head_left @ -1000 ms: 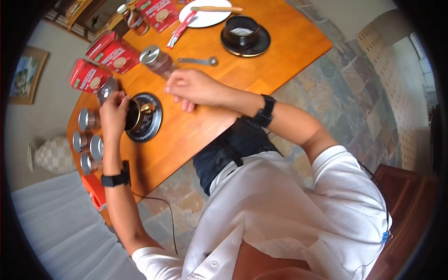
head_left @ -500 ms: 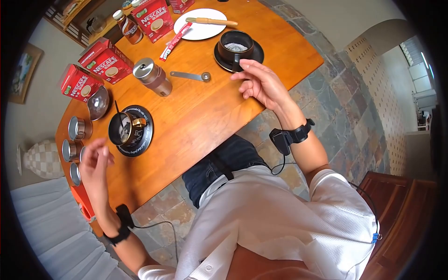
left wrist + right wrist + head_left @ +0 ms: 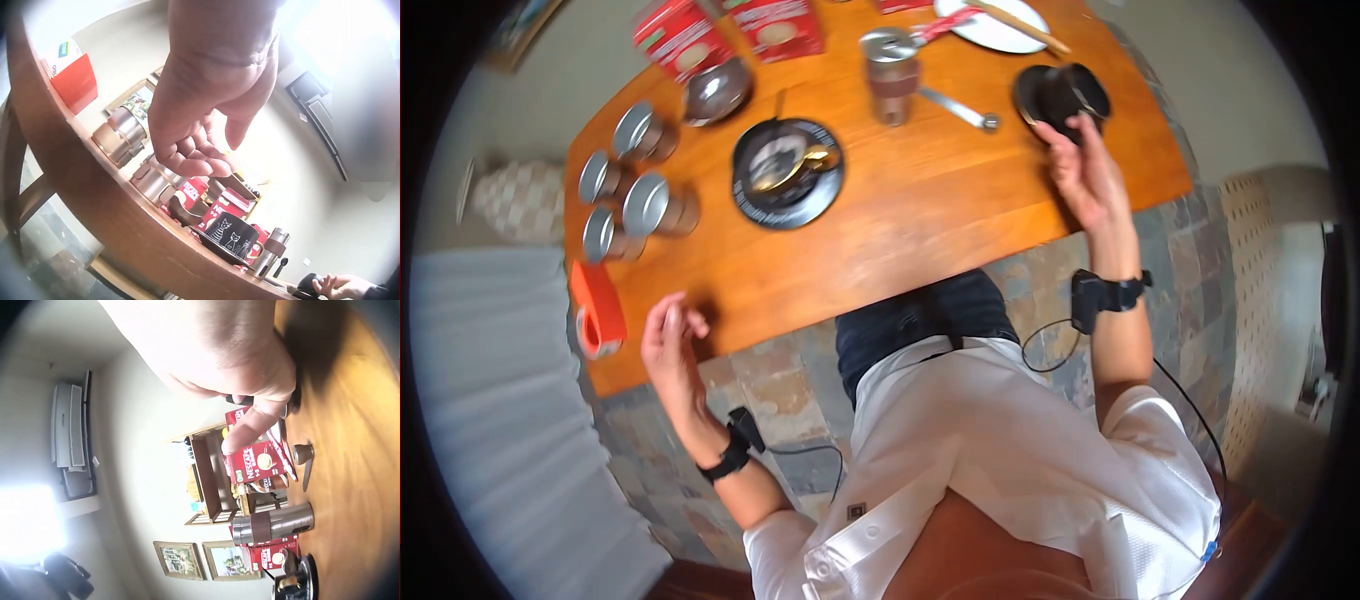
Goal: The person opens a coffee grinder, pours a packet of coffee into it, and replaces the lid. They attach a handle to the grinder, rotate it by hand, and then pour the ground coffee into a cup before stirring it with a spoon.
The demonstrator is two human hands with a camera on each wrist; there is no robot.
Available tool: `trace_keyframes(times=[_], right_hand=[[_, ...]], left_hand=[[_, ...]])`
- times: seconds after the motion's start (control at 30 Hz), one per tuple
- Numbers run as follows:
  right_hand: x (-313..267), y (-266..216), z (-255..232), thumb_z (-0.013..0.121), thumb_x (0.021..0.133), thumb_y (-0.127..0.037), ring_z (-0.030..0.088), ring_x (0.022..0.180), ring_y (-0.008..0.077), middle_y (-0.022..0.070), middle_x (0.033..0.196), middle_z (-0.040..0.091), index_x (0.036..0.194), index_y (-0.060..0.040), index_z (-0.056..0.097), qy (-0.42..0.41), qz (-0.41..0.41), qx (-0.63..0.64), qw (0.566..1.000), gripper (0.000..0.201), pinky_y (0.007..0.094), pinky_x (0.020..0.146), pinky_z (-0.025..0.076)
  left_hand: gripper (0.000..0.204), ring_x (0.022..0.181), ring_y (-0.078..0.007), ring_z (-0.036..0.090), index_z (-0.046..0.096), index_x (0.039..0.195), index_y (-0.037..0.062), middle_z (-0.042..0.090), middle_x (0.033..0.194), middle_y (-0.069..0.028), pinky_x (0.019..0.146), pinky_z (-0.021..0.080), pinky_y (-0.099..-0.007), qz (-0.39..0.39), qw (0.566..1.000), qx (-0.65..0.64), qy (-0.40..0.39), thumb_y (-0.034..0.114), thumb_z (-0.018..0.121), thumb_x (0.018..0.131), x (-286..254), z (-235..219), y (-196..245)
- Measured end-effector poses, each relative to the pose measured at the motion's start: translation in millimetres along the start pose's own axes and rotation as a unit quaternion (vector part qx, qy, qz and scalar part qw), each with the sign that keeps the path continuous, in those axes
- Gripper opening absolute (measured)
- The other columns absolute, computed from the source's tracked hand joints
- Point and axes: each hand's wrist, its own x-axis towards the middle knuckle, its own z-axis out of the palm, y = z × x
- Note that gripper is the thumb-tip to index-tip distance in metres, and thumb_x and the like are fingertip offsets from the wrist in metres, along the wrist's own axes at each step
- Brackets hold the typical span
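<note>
My left hand (image 3: 672, 350) hovers empty over the table's front left edge, its fingers loosely bent in the left wrist view. My right hand (image 3: 1092, 185) has its fingers extended beside the black cup (image 3: 1072, 92) at the right; whether the fingertips touch it cannot be told. That cup stands on a dark saucer. Left of centre, a black cup with drawn cats (image 3: 232, 236) and a gold handle sits on a lettered saucer (image 3: 800, 208), a thin stick leaning in it. A steel grinder-like cylinder (image 3: 892, 85) with a brown band stands between the cups.
Several metal tins (image 3: 645, 203) and an orange object (image 3: 600, 308) are at the left. Behind are a dark glossy bowl (image 3: 718, 90) and red boxes (image 3: 775, 28). A measuring spoon (image 3: 955, 107) lies right of the cylinder; a white plate (image 3: 1000, 28) bears a wooden-handled utensil.
My left hand has left the cat cup's side and drawn back to the front edge. My right hand has moved right from the cylinder to the other cup. The head view has shifted.
</note>
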Motion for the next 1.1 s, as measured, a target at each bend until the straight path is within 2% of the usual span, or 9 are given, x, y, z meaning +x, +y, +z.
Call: trace_keyframes(times=[0.2,0.3,0.53,0.57,0.73,0.83,0.9,0.93,1.1], right_hand=[[-4,-4,7,0.051,0.106,-0.035,0.071,0.084,0.0182,0.0190,0.109,0.068,0.100,-0.0118,0.055,0.074,-0.050,-0.018,0.996,0.025,0.0257,0.063,0.056],[-13,-5,8,0.051,0.106,-0.034,0.067,0.081,0.0178,0.0131,0.099,0.067,0.094,-0.0127,0.054,0.012,-0.075,-0.031,0.997,0.025,0.0295,0.071,0.055],[-78,-9,80,0.041,0.108,-0.042,0.049,0.063,0.0100,0.0073,0.091,0.061,0.090,-0.0163,0.049,-0.061,-0.144,-0.181,0.971,0.032,0.0252,0.057,0.041],[-85,-7,98,0.040,0.108,-0.043,0.044,0.060,0.0091,0.0070,0.090,0.058,0.089,-0.0161,0.048,-0.055,-0.153,-0.208,0.965,0.034,0.0241,0.053,0.039],[-74,16,175,0.035,0.109,-0.043,0.049,0.054,0.0103,0.0122,0.091,0.061,0.086,-0.0160,0.044,-0.226,-0.063,-0.181,0.955,0.037,0.0216,0.046,0.041],[-62,55,236,0.037,0.108,-0.041,0.046,0.056,0.0117,0.0145,0.096,0.058,0.083,-0.0141,0.043,-0.277,0.004,-0.139,0.951,0.037,0.0226,0.049,0.043],[-46,82,270,0.038,0.107,-0.041,0.050,0.063,0.0125,0.0130,0.096,0.058,0.081,-0.0148,0.043,-0.324,0.058,-0.129,0.935,0.037,0.0253,0.053,0.044],[-34,97,285,0.043,0.106,-0.042,0.064,0.066,0.0135,0.0118,0.092,0.070,0.081,-0.0165,0.048,-0.367,0.093,-0.098,0.920,0.037,0.0277,0.054,0.047],[-1,158,366,0.054,0.103,-0.042,0.064,0.065,0.0131,0.0114,0.084,0.068,0.080,-0.0144,0.048,-0.398,0.097,-0.171,0.896,0.037,0.0258,0.058,0.051]], left_hand=[[0.022,0.075,-0.0107,0.057,0.064,0.115,0.0014,0.061,0.083,-0.0033,0.069,0.046,-0.0252,-0.008,1.000,-0.011,0.021,0.018,0.057,0.103,2,-12,-5],[0.022,0.076,-0.0097,0.057,0.064,0.114,0.0020,0.063,0.087,-0.0030,0.070,0.046,-0.0246,0.000,0.999,-0.033,0.011,0.019,0.057,0.103,7,-19,-6],[0.028,0.087,-0.0095,0.061,0.064,0.121,0.0020,0.066,0.102,-0.0033,0.074,0.047,-0.0236,0.033,0.994,0.000,0.105,0.021,0.063,0.100,26,-44,19],[0.034,0.094,-0.0110,0.061,0.062,0.125,0.0011,0.065,0.107,-0.0051,0.078,0.047,-0.0247,0.078,0.986,0.064,0.133,0.021,0.065,0.098,33,-50,27],[0.052,0.104,-0.0169,0.059,0.058,0.131,-0.0015,0.062,0.117,-0.0102,0.090,0.048,-0.0302,0.188,0.943,0.155,0.225,0.025,0.075,0.089,87,-72,52],[0.074,0.115,-0.0279,0.057,0.053,0.137,-0.0040,0.056,0.131,-0.0200,0.100,0.046,-0.0376,0.214,0.909,0.247,0.259,0.033,0.082,0.079,120,-88,38],[0.099,0.131,-0.0373,0.048,0.040,0.146,-0.0076,0.044,0.143,-0.0291,0.107,0.042,-0.0423,0.156,0.903,0.308,0.256,0.037,0.087,0.071,126,-81,36],[0.099,0.131,-0.0373,0.048,0.040,0.146,-0.0076,0.044,0.143,-0.0291,0.107,0.042,-0.0423,0.159,0.901,0.308,0.260,0.037,0.087,0.071,128,-79,34],[0.123,0.144,-0.0405,0.034,0.017,0.152,-0.0117,0.032,0.152,-0.0353,0.118,0.031,-0.0442,0.038,0.939,0.273,0.204,0.036,0.090,0.065,135,-80,10]])
